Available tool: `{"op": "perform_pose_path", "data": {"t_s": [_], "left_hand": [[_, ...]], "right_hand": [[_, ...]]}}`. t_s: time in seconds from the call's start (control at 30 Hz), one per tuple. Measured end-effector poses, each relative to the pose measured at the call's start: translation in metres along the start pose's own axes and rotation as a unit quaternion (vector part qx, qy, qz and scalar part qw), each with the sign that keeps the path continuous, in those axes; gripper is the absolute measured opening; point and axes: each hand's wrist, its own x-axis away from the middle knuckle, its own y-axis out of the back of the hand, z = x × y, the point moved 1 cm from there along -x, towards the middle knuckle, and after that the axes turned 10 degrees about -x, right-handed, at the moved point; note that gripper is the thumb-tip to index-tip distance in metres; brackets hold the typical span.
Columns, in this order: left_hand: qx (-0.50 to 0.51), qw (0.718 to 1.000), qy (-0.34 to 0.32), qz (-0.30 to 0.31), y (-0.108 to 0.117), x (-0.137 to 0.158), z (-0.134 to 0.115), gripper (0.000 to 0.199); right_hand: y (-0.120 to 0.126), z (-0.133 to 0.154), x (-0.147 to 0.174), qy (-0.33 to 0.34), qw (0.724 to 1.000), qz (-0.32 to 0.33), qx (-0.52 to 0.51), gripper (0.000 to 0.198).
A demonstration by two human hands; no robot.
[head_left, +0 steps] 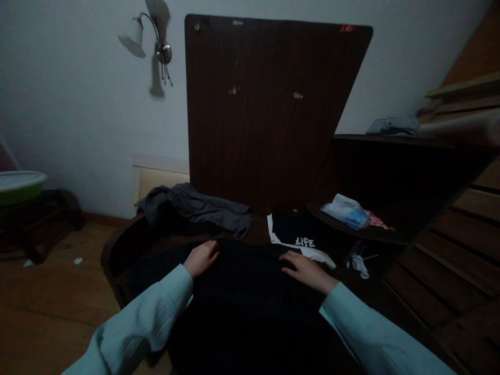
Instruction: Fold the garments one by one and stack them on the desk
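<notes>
Dimly lit, the black cloth (250, 297) fills the lower middle of the frame, spread on the worktop (260, 228) and running out at the bottom edge. Its near part seems to hang low; if so, its weight could drag the rest down should both hands lift. Darkness hides its edges and layers, so a crease or doubled layer could pass unnoticed.

Left of centre, the left hand (202, 258) lies on the cloth near its far edge, fingers curled; right of centre, the right hand (307, 270) rests on it with fingers loosely bent. Whether either grip pinches the fabric I cannot tell; if neither does, a pull could slip or come out lopsided.

Just beyond the right hand, the shirt (289, 229) with white lettering could be caught and rumpled by a sideways sweep. Beyond the left hand, the grey cloth (211, 205) might snag or get pushed askew. Farther right, the bag (347, 211) on the small shelf (375, 234) could fall if a sleeve brushes it.
</notes>
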Motion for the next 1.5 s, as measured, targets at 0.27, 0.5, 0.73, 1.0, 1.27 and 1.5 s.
{"op": "perform_pose_path", "data": {"t_s": [0.27, 0.5, 0.73, 1.0, 1.27, 1.5], "left_hand": [[-0.074, 0.997, 0.014, 0.015, -0.036, 0.017, 0.008, 0.051], [-0.068, 0.997, -0.015, 0.038, -0.035, 0.008, 0.019, 0.052], [-0.063, 0.997, -0.028, 0.034, -0.037, -0.006, 0.026, 0.053], [-0.075, 0.996, -0.032, 0.031, -0.041, -0.004, 0.027, 0.055], [-0.043, 0.998, -0.041, 0.024, -0.043, -0.003, -0.001, 0.05], [-0.026, 0.995, 0.088, -0.044, -0.011, 0.011, 0.031, 0.039]], "right_hand": [[-0.01, -0.01, 0.013, -0.236, 0.949, -0.01, 0.208, 0.044], [0.006, -0.053, 0.027, -0.172, 0.985, 0.023, 0.0, 0.015], [0.079, -0.099, 0.025, -0.195, 0.975, 0.036, -0.095, 0.007], [0.062, -0.053, -0.01, -0.133, 0.985, -0.078, 0.081, 0.013], [-0.056, 0.083, -0.082, 0.116, 0.985, 0.04, -0.121, 0.023], [-0.126, 0.087, -0.096, 0.124, 0.99, -0.046, -0.057, 0.034]]}}
